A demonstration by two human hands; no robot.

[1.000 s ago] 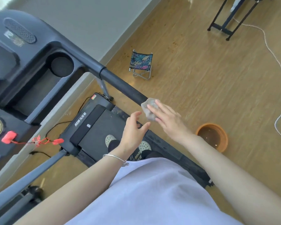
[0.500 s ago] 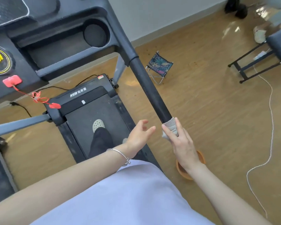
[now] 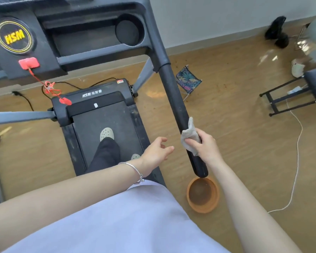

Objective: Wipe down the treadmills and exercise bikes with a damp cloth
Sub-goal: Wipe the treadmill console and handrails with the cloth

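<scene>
— What does your grip have hold of?

— My right hand (image 3: pixel 206 147) has its fingers and thumb curled round the grey cloth (image 3: pixel 190 136), clamping it against the black handrail (image 3: pixel 173 92) of the treadmill (image 3: pixel 98 95). The cloth is bunched between my palm and the rail, and one loose corner pokes up just above my fingers.

— Where on the rail is that?

— Near its free end. The rounded tip lies a little below my wrist, and the long stretch of rail runs up and away from the grip to the console (image 3: pixel 44 42).

— And your other hand?

— My left hand (image 3: pixel 155 152) holds nothing. It hovers just left of the grip, apart from both rail and cloth, fingers loose and lightly curved, pointing toward the cloth. A silver bracelet (image 3: pixel 135 170) circles that wrist.

— What else lies around the grip?

— Below it, on the wooden floor just past the rail's tip, sits an orange basin (image 3: pixel 190 203). Left of the grip, beyond my free hand, is the belt (image 3: pixel 124 123) with my pale shoe (image 3: pixel 107 134) on it. Above the grip and right of the rail stands a small leaf-print folding stool (image 3: pixel 188 81). Well to the right, a white cord (image 3: pixel 297 152) trails across the floor.
</scene>
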